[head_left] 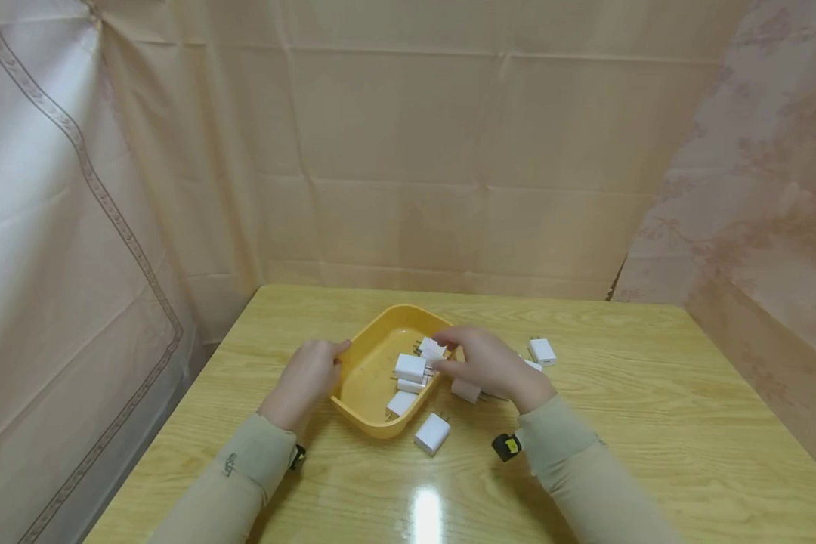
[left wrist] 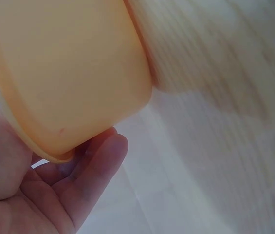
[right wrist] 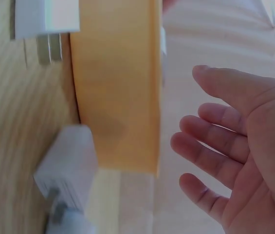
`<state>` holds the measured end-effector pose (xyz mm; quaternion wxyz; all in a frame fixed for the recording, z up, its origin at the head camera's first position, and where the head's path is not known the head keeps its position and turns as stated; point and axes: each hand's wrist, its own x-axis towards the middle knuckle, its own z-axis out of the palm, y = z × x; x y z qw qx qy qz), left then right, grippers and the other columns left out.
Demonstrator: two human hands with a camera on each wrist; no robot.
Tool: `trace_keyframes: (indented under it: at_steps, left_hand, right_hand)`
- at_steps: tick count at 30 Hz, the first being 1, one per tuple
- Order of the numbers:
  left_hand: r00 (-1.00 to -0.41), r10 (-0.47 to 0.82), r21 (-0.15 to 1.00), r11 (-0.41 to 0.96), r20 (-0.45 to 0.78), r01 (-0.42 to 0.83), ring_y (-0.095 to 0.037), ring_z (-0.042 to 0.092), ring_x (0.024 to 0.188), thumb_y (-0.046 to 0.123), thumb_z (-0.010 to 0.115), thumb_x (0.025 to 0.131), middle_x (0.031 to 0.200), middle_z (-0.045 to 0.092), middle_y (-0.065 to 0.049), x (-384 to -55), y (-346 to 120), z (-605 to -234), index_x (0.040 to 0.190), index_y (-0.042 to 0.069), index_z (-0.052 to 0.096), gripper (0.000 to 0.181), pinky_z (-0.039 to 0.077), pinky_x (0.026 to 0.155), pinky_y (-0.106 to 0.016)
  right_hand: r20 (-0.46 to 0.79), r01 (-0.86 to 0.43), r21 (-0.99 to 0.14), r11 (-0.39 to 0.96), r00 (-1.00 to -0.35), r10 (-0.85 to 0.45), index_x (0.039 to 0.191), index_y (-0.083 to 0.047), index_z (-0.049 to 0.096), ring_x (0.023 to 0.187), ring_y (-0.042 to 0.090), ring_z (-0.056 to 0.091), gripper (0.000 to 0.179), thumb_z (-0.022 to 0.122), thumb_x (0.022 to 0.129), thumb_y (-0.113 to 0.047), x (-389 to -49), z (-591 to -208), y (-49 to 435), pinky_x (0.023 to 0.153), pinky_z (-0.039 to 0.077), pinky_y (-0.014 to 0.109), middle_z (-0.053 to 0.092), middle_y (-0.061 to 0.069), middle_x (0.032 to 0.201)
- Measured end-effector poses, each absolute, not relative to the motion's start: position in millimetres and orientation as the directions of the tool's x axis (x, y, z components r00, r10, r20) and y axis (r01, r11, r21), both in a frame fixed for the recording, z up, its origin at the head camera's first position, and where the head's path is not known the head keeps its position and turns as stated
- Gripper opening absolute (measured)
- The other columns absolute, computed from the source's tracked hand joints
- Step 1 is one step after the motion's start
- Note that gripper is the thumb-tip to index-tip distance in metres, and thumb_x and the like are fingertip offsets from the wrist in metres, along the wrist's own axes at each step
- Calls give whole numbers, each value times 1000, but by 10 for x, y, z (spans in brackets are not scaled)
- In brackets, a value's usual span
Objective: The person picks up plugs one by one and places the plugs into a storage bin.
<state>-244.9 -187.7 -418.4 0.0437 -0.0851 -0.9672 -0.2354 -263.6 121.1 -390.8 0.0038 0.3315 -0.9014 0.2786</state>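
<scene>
A yellow plastic bin [head_left: 363, 381] stands on the table, with several white plug-in chargers [head_left: 410, 367] heaped along its right side. My left hand [head_left: 307, 378] grips the bin's left rim; in the left wrist view its fingers curl under the lip beside the outer wall [left wrist: 74, 68]. Over the opposite rim, my right hand [head_left: 493, 366] hovers with thumb and fingers spread and nothing between them, as the right wrist view shows. One white charger [head_left: 465, 390] lies on the table beneath that hand, partly covered by it. Another charger [head_left: 432, 434] lies just outside the bin's front right corner.
A further charger [head_left: 542, 351] sits on the wood-grain table [head_left: 653, 423] to the right, prongs pointing away. Beige cloth [head_left: 408, 151] hangs behind the table and along both sides. A black wrist device [head_left: 506, 446] shows beside the right cuff.
</scene>
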Motion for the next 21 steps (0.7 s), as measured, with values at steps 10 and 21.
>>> trace_keyframes:
  at_steps: [10, 21]
  left_hand:
    - [-981, 149, 438, 879, 120, 187, -15, 41, 52, -4, 57, 95, 132, 64, -20, -2453, -1890, -4184, 136, 4, 63, 43, 42, 47, -27]
    - [-981, 146, 431, 883, 129, 188, -15, 42, 52, -4, 57, 95, 132, 65, -19, -2442, -1885, -4178, 135, 3, 64, 42, 41, 48, -26]
  right_hand:
    - [220, -574, -468, 672, -812, -540, 136, -3, 63, 110, 26, 63, 50, 74, 95, -28, -2634, -3879, 1555, 94, 51, 50, 68, 11, 127]
    - [202, -535, -451, 715, -841, -502, 132, -2, 65, 110, 29, 63, 47, 76, 93, -24, -2607, -3992, 1862, 94, 51, 52, 69, 14, 124]
